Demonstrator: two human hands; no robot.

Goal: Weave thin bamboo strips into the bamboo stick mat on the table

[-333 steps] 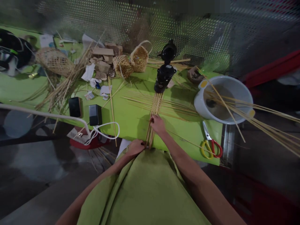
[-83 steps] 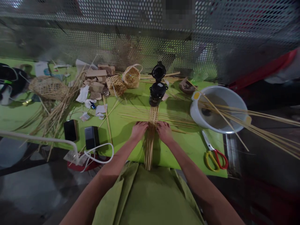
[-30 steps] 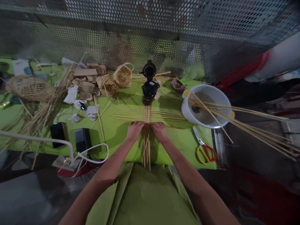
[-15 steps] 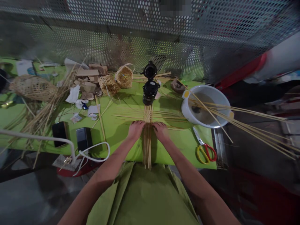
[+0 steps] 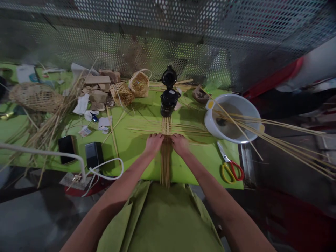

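Observation:
A bundle of lengthwise bamboo strips (image 5: pixel 165 164) runs toward my apron, with several thinner crosswise strips (image 5: pixel 189 130) woven through its far part. My left hand (image 5: pixel 154 143) is at the weave's left edge, fingers curled and pressed onto the strips. Opposite it, my right hand (image 5: pixel 180 144) grips the right edge the same way, its fingertips close to the left hand's. The undersides of both hands' fingers are hidden. At the far end of the weave stands a black lidded container (image 5: pixel 169 101), its round lid flipped up.
To the right, a white pot (image 5: pixel 210 122) of water holds long strips reaching past the table's edge. Red-and-yellow scissors (image 5: pixel 228 168) lie nearby. On the left are woven baskets (image 5: pixel 139 84), loose strips (image 5: pixel 52 122), a phone (image 5: pixel 66 149), a dark box (image 5: pixel 93 154) and a white cable (image 5: pixel 107 162).
Both hands stay at the weave; their fingers look more curled against the strips than before. The view has shifted very slightly, and the things on the table have not moved.

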